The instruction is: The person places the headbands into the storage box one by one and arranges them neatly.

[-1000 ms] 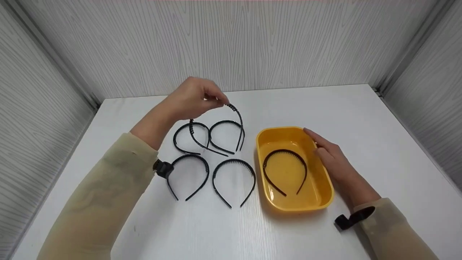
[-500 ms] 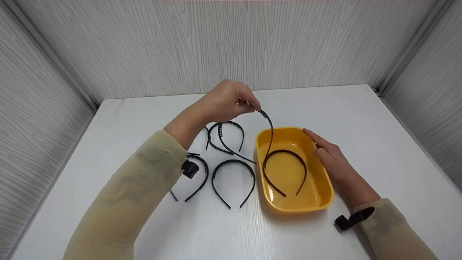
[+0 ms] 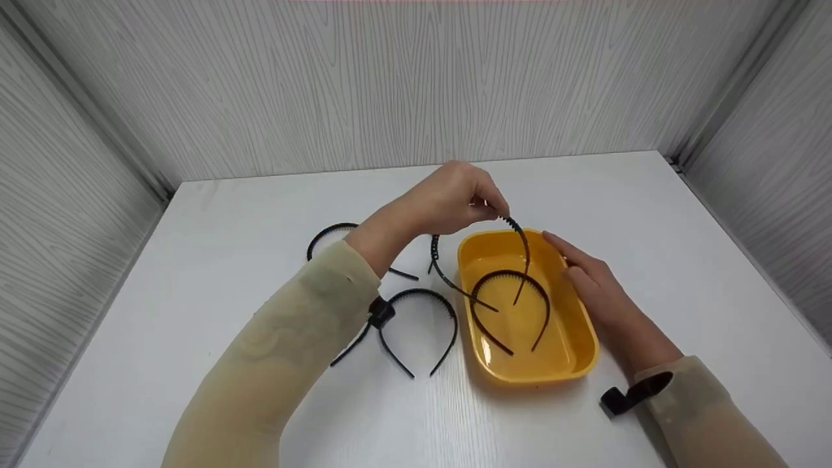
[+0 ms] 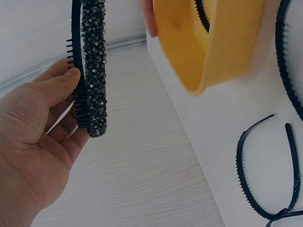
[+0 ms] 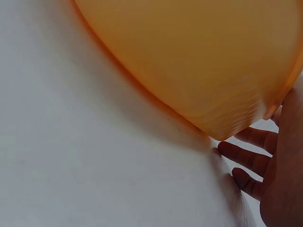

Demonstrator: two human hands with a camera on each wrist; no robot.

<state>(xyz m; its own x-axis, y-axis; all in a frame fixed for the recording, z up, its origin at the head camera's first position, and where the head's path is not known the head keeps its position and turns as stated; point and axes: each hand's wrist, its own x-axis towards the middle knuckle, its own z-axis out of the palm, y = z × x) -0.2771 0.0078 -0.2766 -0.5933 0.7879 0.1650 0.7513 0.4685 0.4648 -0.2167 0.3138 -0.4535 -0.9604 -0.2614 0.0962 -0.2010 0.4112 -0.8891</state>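
My left hand [image 3: 452,198] pinches a black headband [image 3: 526,250] near the top of its arch, and its two ends hang over the yellow plastic box [image 3: 564,348]. In the left wrist view this headband [image 4: 95,71] shows a glittering beaded outside and small teeth inside. One black headband [image 3: 548,305] lies inside the box. My right hand [image 3: 601,286] rests against the box's far right corner, thumb at the rim. In the right wrist view its fingers [image 5: 246,158] are spread and fairly straight beside the box's corner.
Left of the box, several black headbands lie on the white table [image 3: 682,247]. A near one [image 3: 421,292] and a far left one [image 3: 331,228] show plainly; my left arm partly covers others. Pale wood-grain walls [image 3: 390,84] enclose the table's back and sides.
My left hand has carried its headband to the right and lower, from above the other headbands to over the yellow box. My right hand and the box have stayed in place.
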